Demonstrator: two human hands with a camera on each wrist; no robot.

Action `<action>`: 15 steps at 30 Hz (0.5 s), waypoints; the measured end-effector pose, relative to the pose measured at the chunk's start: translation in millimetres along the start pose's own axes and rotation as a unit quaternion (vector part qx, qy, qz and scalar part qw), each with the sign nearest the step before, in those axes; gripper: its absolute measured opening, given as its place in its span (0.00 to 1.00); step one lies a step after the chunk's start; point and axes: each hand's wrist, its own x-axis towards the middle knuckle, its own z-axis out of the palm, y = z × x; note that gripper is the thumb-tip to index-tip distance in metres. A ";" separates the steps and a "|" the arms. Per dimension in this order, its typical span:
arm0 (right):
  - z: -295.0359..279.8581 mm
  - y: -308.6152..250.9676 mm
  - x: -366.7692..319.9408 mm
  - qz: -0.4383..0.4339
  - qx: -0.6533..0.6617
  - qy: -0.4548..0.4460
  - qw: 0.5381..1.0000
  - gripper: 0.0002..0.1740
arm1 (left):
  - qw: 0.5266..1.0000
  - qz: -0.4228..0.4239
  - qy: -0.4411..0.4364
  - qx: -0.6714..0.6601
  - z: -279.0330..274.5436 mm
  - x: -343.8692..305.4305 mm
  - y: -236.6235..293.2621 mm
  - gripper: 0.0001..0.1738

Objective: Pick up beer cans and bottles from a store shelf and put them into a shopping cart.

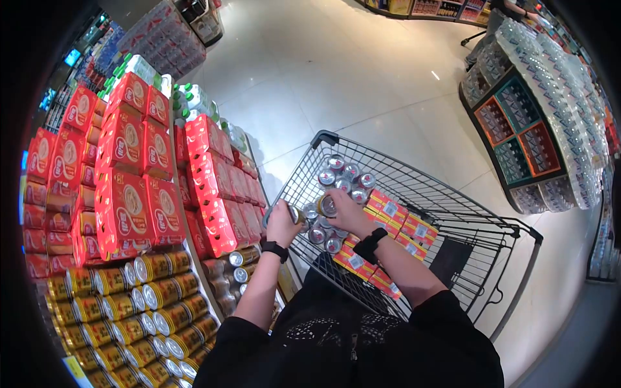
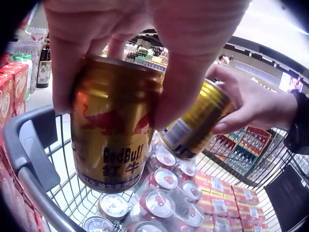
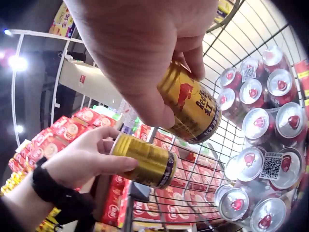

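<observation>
while left hand (image 1: 283,224) pinches a gold can (image 2: 112,133), right hand (image 1: 350,215) pinches a second can (image 3: 192,107), both above cart (image 1: 325,137).

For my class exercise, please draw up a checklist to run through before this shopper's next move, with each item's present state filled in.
1. Left hand has a firm-looking hold on its gold can: ok, fingers and thumb grip it.
2. Right hand holds the second gold can: ok, gripped likewise.
3. Both held cans are over the cart: ok.
4. Silver-lidded cans inside stand with lids up: ok for those visible.
5. Red-and-yellow cartons sit inside the cart: ok, beside the silver-lidded cans.
6. Bare space below for both held cans: cannot tell; hands and cans hide part of that corner.
</observation>
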 end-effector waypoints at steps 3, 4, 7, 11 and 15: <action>21.5 16.1 37.6 -0.074 -0.147 -0.055 0.985 0.37 | 0.999 0.019 -0.017 0.019 8.8 4.4 -14.5 0.30; 25.4 18.6 49.4 -0.108 -0.212 -0.077 0.968 0.36 | 0.999 0.013 -0.030 0.021 8.1 4.1 -16.1 0.29; 62.3 52.2 73.1 -0.192 -0.261 -0.048 0.945 0.19 | 0.997 -0.029 -0.068 0.000 3.6 -0.5 -11.7 0.27; 89.7 77.9 88.6 -0.240 -0.326 -0.092 0.910 0.10 | 0.997 -0.010 -0.075 -0.003 7.3 -6.2 -17.7 0.28; 100.2 93.4 100.9 -0.210 -0.400 -0.206 0.868 0.11 | 0.996 -0.028 -0.084 -0.004 7.6 -7.7 -17.9 0.30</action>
